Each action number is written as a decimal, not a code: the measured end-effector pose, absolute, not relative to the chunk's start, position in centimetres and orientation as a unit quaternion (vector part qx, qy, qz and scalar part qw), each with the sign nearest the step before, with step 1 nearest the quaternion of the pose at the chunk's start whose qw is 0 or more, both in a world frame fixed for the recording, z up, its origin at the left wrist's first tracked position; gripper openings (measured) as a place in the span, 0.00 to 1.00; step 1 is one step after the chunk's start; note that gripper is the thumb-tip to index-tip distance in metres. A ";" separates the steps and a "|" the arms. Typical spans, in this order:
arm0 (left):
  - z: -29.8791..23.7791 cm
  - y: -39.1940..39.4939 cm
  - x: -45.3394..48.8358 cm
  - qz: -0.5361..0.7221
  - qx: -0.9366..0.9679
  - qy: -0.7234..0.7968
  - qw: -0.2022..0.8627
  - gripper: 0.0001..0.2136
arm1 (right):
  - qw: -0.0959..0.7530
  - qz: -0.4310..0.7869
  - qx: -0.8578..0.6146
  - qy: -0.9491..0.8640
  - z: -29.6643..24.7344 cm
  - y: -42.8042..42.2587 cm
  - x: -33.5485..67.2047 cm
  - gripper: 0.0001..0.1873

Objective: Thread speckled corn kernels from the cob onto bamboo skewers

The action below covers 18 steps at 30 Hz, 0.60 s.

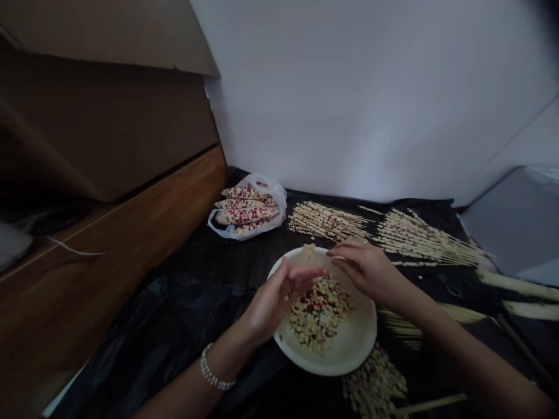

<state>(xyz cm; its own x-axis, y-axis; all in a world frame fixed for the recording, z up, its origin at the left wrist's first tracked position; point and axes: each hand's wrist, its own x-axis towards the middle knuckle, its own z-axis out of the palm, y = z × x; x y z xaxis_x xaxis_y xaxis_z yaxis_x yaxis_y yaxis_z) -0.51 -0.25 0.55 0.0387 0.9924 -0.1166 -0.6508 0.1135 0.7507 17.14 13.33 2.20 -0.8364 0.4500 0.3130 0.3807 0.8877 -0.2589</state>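
Note:
A white bowl holds loose corn kernels, pale yellow with dark red ones among them. My left hand is over the bowl's left side, fingers stretched toward the right and thumb raised; it appears to hold nothing. Over the far right rim, my right hand has its fingertips drawn together in a pinch. Whatever is between them is too small to make out. A pale, bumpy piece shows at the far rim, between the hands; its kind is unclear.
Behind the bowl lie a plastic bag of speckled corn cobs and two bundles of kernel-threaded sticks. Bare sticks and a pale pile flank the bowl on black sheeting. A wooden panel borders the left.

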 end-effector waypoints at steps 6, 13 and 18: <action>-0.3 -0.3 0.4 0.595 0.336 0.377 0.625 0.26 | 0.080 0.073 -0.192 -0.975 -0.1 11.0 17.1 0.12; -0.9 -0.4 0.8 0.600 0.301 0.382 0.635 0.22 | 0.027 0.059 -0.208 -0.976 -3.0 9.0 17.3 0.21; -0.4 -0.4 1.0 0.609 0.276 0.400 0.627 0.20 | 0.017 0.114 -0.176 -0.978 -4.1 8.5 17.3 0.30</action>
